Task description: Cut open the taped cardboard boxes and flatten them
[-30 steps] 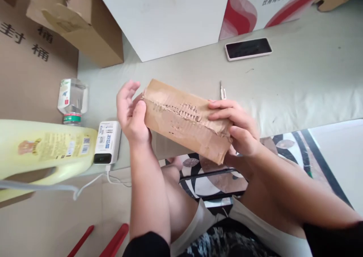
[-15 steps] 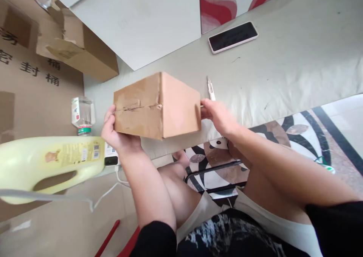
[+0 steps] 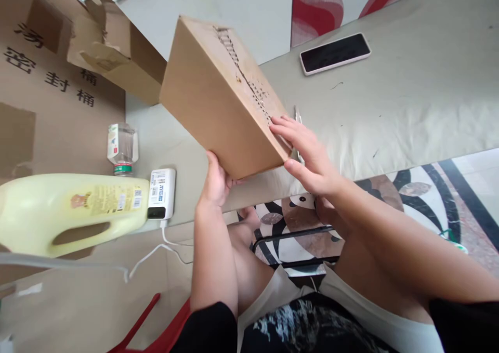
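A brown cardboard box (image 3: 218, 98) is held up and tilted above the pale cloth surface. Along one face runs a seam with torn, ragged marks, turned to the upper right. My left hand (image 3: 215, 184) grips the box's lower edge, thumb on the plain side and the other fingers mostly hidden underneath. My right hand (image 3: 306, 153) holds the right-hand corner, its fingers resting on the seam face and its thumb by the edge. Behind that hand lies a slim, light-coloured utility knife (image 3: 298, 115), partly covered.
A phone (image 3: 335, 54) lies farther back, near white-and-red boxes (image 3: 317, 10). At the left are a clear bottle (image 3: 125, 142), a yellow jug (image 3: 74, 207), a white power bank (image 3: 161, 192) with a cable, and an opened carton (image 3: 128, 56). The patterned floor (image 3: 413, 186) is below.
The box has been turned and tipped up, so its plain side and torn seam face now show. My left hand has shifted right under it; my right hand has moved onto the seam face.
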Tool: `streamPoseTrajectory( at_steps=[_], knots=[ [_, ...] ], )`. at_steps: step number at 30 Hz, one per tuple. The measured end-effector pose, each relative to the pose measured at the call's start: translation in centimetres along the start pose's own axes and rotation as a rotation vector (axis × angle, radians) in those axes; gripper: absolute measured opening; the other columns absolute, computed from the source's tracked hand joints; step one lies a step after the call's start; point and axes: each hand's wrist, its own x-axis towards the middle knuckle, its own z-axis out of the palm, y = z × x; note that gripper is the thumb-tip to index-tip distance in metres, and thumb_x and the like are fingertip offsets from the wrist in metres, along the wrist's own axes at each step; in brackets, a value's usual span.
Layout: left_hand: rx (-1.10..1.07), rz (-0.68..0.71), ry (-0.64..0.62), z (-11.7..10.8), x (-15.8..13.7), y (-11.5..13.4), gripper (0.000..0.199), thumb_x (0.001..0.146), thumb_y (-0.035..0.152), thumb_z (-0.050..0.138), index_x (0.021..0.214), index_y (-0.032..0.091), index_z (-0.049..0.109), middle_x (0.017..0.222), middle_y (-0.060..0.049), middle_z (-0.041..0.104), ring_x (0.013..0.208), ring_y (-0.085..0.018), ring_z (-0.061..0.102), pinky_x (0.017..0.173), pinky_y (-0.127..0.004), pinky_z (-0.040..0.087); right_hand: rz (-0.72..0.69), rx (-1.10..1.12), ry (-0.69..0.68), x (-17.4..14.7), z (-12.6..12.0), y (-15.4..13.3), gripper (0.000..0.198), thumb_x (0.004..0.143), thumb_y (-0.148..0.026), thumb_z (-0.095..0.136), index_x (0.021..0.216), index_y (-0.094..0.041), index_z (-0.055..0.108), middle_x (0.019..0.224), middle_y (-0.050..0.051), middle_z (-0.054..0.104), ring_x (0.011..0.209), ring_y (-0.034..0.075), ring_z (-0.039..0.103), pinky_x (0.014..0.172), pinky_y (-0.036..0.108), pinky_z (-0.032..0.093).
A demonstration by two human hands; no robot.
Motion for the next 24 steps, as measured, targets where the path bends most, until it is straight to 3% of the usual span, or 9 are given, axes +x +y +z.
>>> streamPoseTrajectory(
  at_steps=[4, 8, 11, 13, 15, 17, 19, 21, 24],
  knots=[
    [0.204, -0.176, -0.187, -0.8, -0.5, 0.3, 0.082, 0.071, 0.092, 0.052, 0.103, 0.018, 0.071, 0.082, -0.013, 0.074, 0.068, -0.027, 0.072, 0.05, -0.03, 0.05, -0.086, -0.182, 0.061, -0.2, -0.6, -1.5, 0.055, 0.093, -0.058, 0.047, 0.144, -0.038, 0.054, 0.146, 0.002, 0.061, 0.139, 0.036, 0.051, 0.123, 0.066, 0.021],
    [0.602, -0.148, -0.236, -1.9, -0.4, 1.6, 0.056, 0.072, 0.072, 0.071, 0.07, 0.016, 0.068, 0.065, -0.007, 0.068, 0.052, -0.017, 0.061, 0.05, -0.027, 0.045, -0.237, -0.202, 0.094, -0.4, -0.7, -2.1, 0.043, 0.091, -0.042, 0.053, 0.132, -0.032, 0.064, 0.134, 0.005, 0.067, 0.129, 0.033, 0.059, 0.113, 0.057, 0.044],
    [0.603, 0.085, 0.07, -2.8, 0.2, 1.7, 0.039, 0.082, 0.055, 0.069, 0.072, 0.017, 0.064, 0.07, -0.002, 0.065, 0.062, -0.013, 0.059, 0.061, -0.025, 0.048, -0.242, -0.195, 0.179, -0.7, -0.3, -1.7, 0.033, 0.089, -0.033, 0.056, 0.119, -0.027, 0.068, 0.139, 0.009, 0.06, 0.13, 0.032, 0.058, 0.113, 0.054, 0.046],
    [0.54, 0.35, 0.327, -3.1, 0.6, 1.4, 0.034, 0.087, 0.053, 0.063, 0.086, 0.019, 0.066, 0.085, -0.004, 0.069, 0.079, -0.016, 0.065, 0.069, -0.026, 0.052, -0.187, -0.181, 0.185, -0.8, 0.1, -1.4, 0.029, 0.09, -0.031, 0.055, 0.116, -0.026, 0.069, 0.143, 0.009, 0.056, 0.136, 0.032, 0.054, 0.118, 0.056, 0.042],
    [0.45, 0.682, 0.431, -2.9, 0.7, 1.2, 0.036, 0.09, 0.056, 0.059, 0.103, 0.023, 0.066, 0.108, -0.006, 0.07, 0.103, -0.02, 0.068, 0.081, -0.031, 0.056, -0.163, -0.134, 0.127, -0.8, 0.6, -1.4, 0.031, 0.091, -0.031, 0.054, 0.119, -0.027, 0.068, 0.141, 0.009, 0.058, 0.14, 0.032, 0.051, 0.121, 0.058, 0.039],
    [0.385, 1.013, 0.336, -2.1, 0.4, 1.3, 0.034, 0.095, 0.056, 0.054, 0.112, 0.028, 0.065, 0.123, -0.006, 0.067, 0.122, -0.022, 0.063, 0.096, -0.039, 0.056, -0.194, -0.062, 0.045, -0.7, 1.2, -1.6, 0.034, 0.091, -0.031, 0.055, 0.123, -0.026, 0.066, 0.136, 0.009, 0.063, 0.14, 0.032, 0.052, 0.122, 0.058, 0.039],
    [0.399, 1.264, 0.175, -1.1, -0.3, 1.7, 0.027, 0.1, 0.048, 0.05, 0.111, 0.03, 0.067, 0.123, -0.005, 0.066, 0.125, -0.021, 0.061, 0.111, -0.046, 0.05, -0.243, -0.023, -0.009, -0.7, 1.9, -1.8, 0.036, 0.089, -0.03, 0.057, 0.124, -0.024, 0.066, 0.132, 0.009, 0.065, 0.139, 0.031, 0.053, 0.121, 0.056, 0.04],
    [0.468, 1.316, 0.113, -0.3, -0.9, 2.1, 0.022, 0.1, 0.042, 0.052, 0.109, 0.03, 0.068, 0.12, -0.005, 0.068, 0.127, -0.023, 0.06, 0.119, -0.05, 0.043, -0.273, -0.042, -0.012, -0.7, 2.5, -1.8, 0.034, 0.088, -0.027, 0.059, 0.121, -0.024, 0.067, 0.13, 0.009, 0.066, 0.139, 0.03, 0.053, 0.122, 0.055, 0.039],
    [0.594, 1.23, 0.047, -0.1, -1.6, 2.2, 0.024, 0.1, 0.044, 0.05, 0.104, 0.029, 0.068, 0.118, -0.004, 0.069, 0.127, -0.026, 0.06, 0.12, -0.055, 0.04, -0.279, -0.088, -0.013, -0.8, 2.9, -1.7, 0.033, 0.086, -0.023, 0.059, 0.118, -0.025, 0.068, 0.128, 0.008, 0.066, 0.139, 0.03, 0.053, 0.121, 0.056, 0.04]
  ],
)
